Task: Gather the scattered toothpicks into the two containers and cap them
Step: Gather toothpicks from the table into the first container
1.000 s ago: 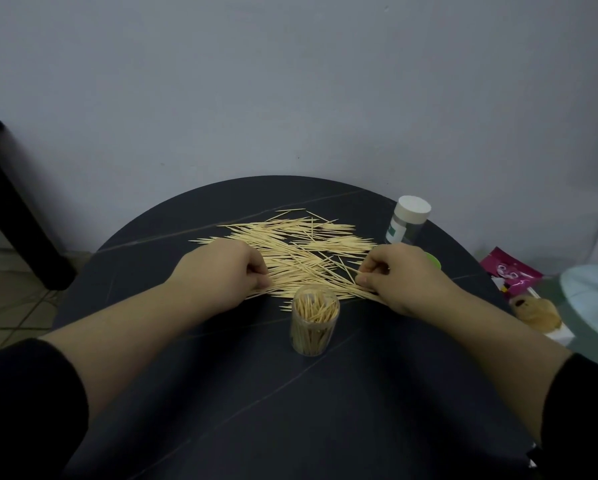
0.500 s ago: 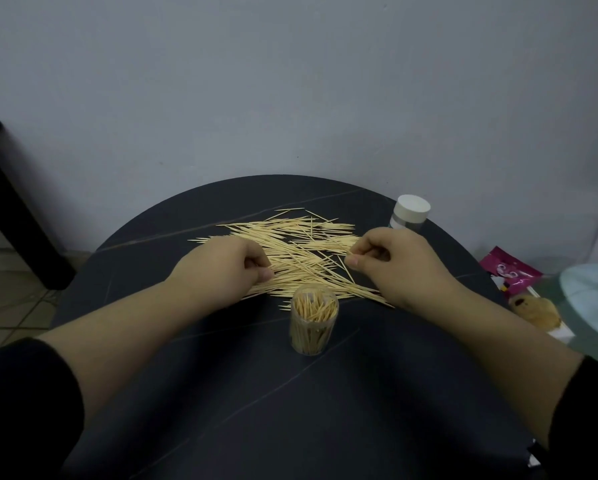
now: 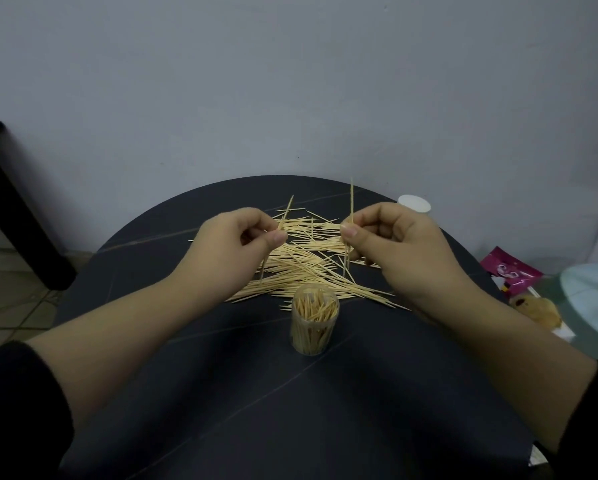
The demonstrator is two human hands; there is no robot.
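A heap of pale wooden toothpicks [image 3: 301, 265] lies scattered on the round black table [image 3: 290, 410]. In front of the heap stands an open clear container [image 3: 314, 322], upright and packed with toothpicks. My left hand [image 3: 235, 247] is raised above the heap and pinches a few toothpicks held upright between thumb and fingers. My right hand [image 3: 398, 251] pinches a few toothpicks too, standing nearly vertical. A white-capped second container [image 3: 414, 203] peeks out behind my right hand, mostly hidden.
A pink snack packet [image 3: 509, 273], a small brown lump [image 3: 536, 308] and a pale round plate [image 3: 592, 299] sit to the right of the table. A black furniture leg [image 3: 17, 209] stands at the left by the wall.
Both hands have lifted off the heap, each carrying a few toothpicks now held upright. The right hand now covers more of the white-capped container.
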